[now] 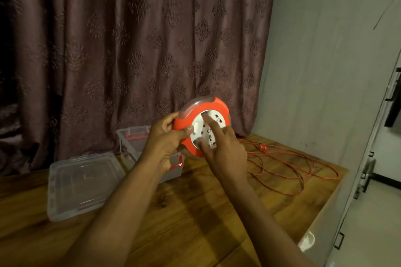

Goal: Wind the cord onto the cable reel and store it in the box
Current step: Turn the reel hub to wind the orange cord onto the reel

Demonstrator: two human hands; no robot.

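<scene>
Head view: left hand (pixel 165 143) grips reel (pixel 201 124) by orange rim, fingers curled round edge, reel held up off table (pixel 195 212). Right hand (pixel 225 149) lies on white hub, fingers spread, thumb pressing; clamps nothing.

Cord (pixel 288 165) in loose overlapping loops right of grip, plug (pixel 263 147) among them. Box (pixel 134 143) open behind left hand; lid (pixel 82 182) left of it.

Risks: loops snag or knot while winding; one-handed rim grip slips as hub turns.
</scene>
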